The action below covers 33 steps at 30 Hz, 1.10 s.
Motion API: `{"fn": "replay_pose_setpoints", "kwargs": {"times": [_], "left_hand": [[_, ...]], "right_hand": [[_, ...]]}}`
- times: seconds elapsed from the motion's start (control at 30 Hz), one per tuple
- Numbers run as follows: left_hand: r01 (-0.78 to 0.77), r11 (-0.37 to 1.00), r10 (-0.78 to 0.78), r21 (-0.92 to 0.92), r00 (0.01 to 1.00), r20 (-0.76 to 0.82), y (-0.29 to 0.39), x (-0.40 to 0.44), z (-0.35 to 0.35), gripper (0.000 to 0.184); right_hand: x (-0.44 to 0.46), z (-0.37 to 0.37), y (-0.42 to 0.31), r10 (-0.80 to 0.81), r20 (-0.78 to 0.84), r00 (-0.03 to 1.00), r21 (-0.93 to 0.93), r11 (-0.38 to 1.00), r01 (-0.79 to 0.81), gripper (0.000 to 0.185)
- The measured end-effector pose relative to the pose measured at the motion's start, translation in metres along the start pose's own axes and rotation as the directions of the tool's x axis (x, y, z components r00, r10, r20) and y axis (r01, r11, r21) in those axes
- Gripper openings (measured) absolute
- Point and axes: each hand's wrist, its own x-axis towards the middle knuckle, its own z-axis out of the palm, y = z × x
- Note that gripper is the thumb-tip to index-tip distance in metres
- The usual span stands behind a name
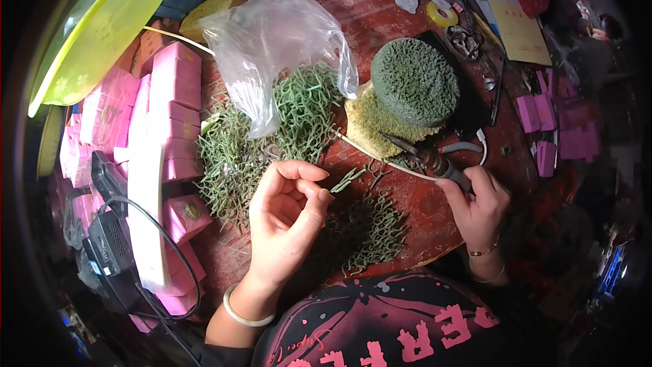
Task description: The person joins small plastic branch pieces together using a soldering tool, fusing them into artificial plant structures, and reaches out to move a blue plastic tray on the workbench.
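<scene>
My left hand (285, 211) is raised over the table, thumb and index finger pinched on a thin green twig-like strip (348, 181) pointing right. My right hand (479, 200) grips the dark handle of a pointed pen-shaped tool (431, 161), which resembles a soldering iron. Its tip lies near a yellow-green sponge-like block (363, 126). On that block rests a round green piece (415, 81) with a densely textured top. Beyond my left hand is a heap of curly green strips (231, 156); a smaller pile (380, 234) lies close to my body.
A clear plastic bag (278, 34) partly covers the heap. Pink blocks (178, 81) are stacked at left, beside a black device with a cable (109, 251). A yellow-green basin (109, 20) leans at upper left. A tape roll (442, 13) lies at the back of the red table (373, 3).
</scene>
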Motion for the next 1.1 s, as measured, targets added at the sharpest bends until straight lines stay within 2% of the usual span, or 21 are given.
{"fn": "replay_pose_setpoints", "kwargs": {"times": [0.03, 0.1, 0.13, 0.2, 0.23, 0.3, 0.33, 0.43, 0.5, 0.57, 0.83, 0.9, 1.1], "left_hand": [[-0.016, 1.0, 0.016, 0.014, 1.0, 0.005, 0.0, 0.0, -0.001, 0.02], [0.001, 1.0, -0.001, -0.001, 1.0, 0.001, 0.002, -0.001, 0.001, 0.02], [0.018, 1.0, -0.018, -0.016, 1.0, 0.002, 0.003, -0.001, 0.002, 0.021], [0.039, 0.999, -0.038, -0.025, 0.999, 0.031, 0.003, -0.001, 0.002, 0.021], [0.061, 0.998, -0.059, -0.033, 0.997, 0.052, 0.004, -0.001, 0.001, 0.022], [0.087, 0.994, -0.082, -0.059, 0.993, 0.081, 0.004, -0.001, 0.001, 0.022], [0.114, 0.99, -0.105, -0.085, 0.989, 0.105, 0.005, -0.001, 0.0, 0.023], [0.135, 0.986, -0.118, -0.096, 0.978, 0.172, 0.004, -0.002, -0.003, 0.024], [0.14, 0.987, -0.123, -0.085, 0.975, 0.183, 0.007, -0.002, -0.002, 0.024], [0.146, 0.986, -0.129, -0.075, 0.972, 0.196, 0.008, -0.003, -0.001, 0.024], [0.146, 0.988, -0.134, -0.039, 0.964, 0.23, 0.009, -0.005, 0.001, 0.024], [0.149, 0.988, -0.136, -0.041, 0.963, 0.231, 0.008, -0.005, 0.001, 0.024], [0.157, 0.987, -0.147, -0.026, 0.962, 0.232, 0.008, -0.005, 0.001, 0.024]], "right_hand": [[0.001, -0.001, -0.002, -0.002, 0.0, 1.0, 0.001, 1.0, 0.002, 0.038], [0.002, -0.003, -0.005, 0.032, 0.0, 1.0, 0.149, 0.988, -0.031, 0.035], [0.004, -0.002, -0.008, 0.034, -0.003, 0.999, 0.146, 0.989, -0.033, 0.035], [0.011, 0.003, -0.016, 0.105, 0.002, 0.994, 0.395, 0.913, -0.098, 0.024], [0.014, 0.002, -0.023, 0.109, -0.002, 0.994, 0.394, 0.914, -0.099, 0.024], [0.022, -0.002, -0.037, 0.225, 0.249, 0.942, 0.633, 0.698, -0.334, 0.016], [0.025, -0.002, -0.04, 0.189, 0.315, 0.93, 0.686, 0.632, -0.361, 0.018], [0.035, 0.006, -0.053, 0.131, 0.293, 0.947, 0.788, 0.528, -0.316, 0.017], [0.041, 0.001, -0.06, 0.132, 0.356, 0.925, 0.762, 0.532, -0.37, 0.017], [0.041, 0.003, -0.062, 0.036, 0.389, 0.921, 0.759, 0.554, -0.342, 0.023], [0.042, 0.002, -0.065, 0.02, 0.307, 0.952, 0.708, 0.664, -0.242, 0.016], [0.044, -0.001, -0.067, 0.008, 0.301, 0.954, 0.645, 0.735, -0.21, 0.018], [0.039, 0.002, -0.062, -0.028, 0.27, 0.962, 0.609, 0.779, -0.148, 0.017]]}}
